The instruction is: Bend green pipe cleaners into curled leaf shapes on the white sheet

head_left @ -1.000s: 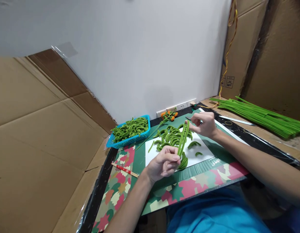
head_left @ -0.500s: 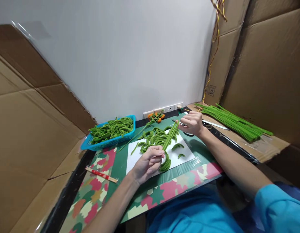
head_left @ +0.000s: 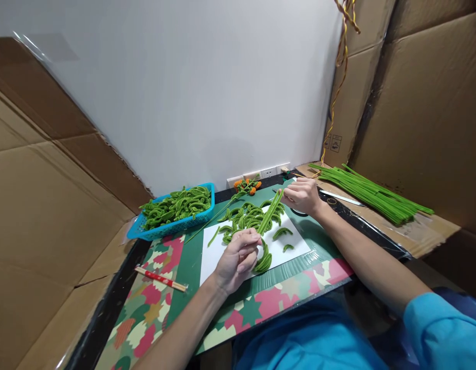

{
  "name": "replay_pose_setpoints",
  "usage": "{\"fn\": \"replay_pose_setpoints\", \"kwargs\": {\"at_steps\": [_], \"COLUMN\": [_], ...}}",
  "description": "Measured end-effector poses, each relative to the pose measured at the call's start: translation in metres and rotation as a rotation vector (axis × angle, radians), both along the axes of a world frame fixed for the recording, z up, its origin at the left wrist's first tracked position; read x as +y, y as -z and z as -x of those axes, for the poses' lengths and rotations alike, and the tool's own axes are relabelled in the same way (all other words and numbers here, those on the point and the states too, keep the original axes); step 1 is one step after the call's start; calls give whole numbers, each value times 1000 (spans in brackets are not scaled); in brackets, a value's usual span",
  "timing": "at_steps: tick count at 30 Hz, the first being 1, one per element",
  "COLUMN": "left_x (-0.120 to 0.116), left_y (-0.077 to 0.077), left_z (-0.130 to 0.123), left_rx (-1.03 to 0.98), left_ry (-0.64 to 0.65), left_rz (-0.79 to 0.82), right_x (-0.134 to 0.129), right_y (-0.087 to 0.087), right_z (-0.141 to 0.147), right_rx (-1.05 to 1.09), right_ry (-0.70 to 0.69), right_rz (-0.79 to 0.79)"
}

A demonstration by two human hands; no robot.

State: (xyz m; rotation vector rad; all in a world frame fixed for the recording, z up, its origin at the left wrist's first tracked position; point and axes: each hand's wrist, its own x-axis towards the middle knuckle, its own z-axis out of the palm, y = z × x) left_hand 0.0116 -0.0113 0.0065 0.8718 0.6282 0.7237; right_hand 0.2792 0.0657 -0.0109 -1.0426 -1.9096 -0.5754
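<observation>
- I see the left hand (head_left: pixel 240 259) closed around the lower end of some fuzzy green strips (head_left: pixel 271 213), thumb against fingers, above the near part of the white paper.
- The strips slant up and away from that grip toward the right hand (head_left: pixel 301 196); I cannot tell whether they are separate lengths or one folded over.
- The right hand is curled, its thumb side at the strips' upper end. From my view I cannot tell whether it pinches them or holds something else.
- Just below it I make out a dark loop (head_left: pixel 299 212), mostly hidden.
- Beneath the strips, I have curved green pieces (head_left: pixel 248 221) heaped on the white paper (head_left: pixel 217 262), with a few apart on the right and a clump just beside the left fingers.
- The paper lies on a green mat (head_left: pixel 318 239) with a camouflage-like border.
- To the left I see a blue basket (head_left: pixel 172 229) filled with similar pieces, and nearer me, sticks in a red wrap (head_left: pixel 161 278).
- Orange flowers (head_left: pixel 253 186) lie at the back, near the wall sockets (head_left: pixel 269 172).
- At far right, long green stems (head_left: pixel 371 195) rest on cardboard.
</observation>
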Motion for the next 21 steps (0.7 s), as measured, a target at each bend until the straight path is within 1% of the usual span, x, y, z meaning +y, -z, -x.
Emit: {"fn": "replay_pose_setpoints", "kwargs": {"at_steps": [3, 5, 6, 7, 10, 12, 14, 17, 21], "left_x": [-4, -6, -6, -7, -6, -5, -5, -5, -6], "left_y": [0, 1, 1, 2, 4, 5, 6, 7, 8], "left_z": [2, 3, 2, 2, 1, 1, 2, 2, 1], "left_rx": [30, 41, 38, 31, 11, 24, 46, 69, 74], "left_ry": [17, 25, 24, 22, 28, 60, 101, 152, 151], "left_rz": [-21, -50, -66, -82, -111, -119, -118, -113, -118], "right_x": [-1, -3, -3, -4, -3, -3, -3, -5, -10], "right_y": [6, 8, 8, 7, 2, 0, -1, 1, 2], "right_z": [3, 9, 12, 16, 26, 32, 37, 44, 47], "right_rx": [127, 292, 395, 511, 881, 1070, 1185, 1270, 1314], "right_ry": [-10, -66, -138, -237, -628, -854, -991, -1077, -1121], "right_rz": [48, 151, 237, 336, 663, 851, 974, 1027, 1031]}}
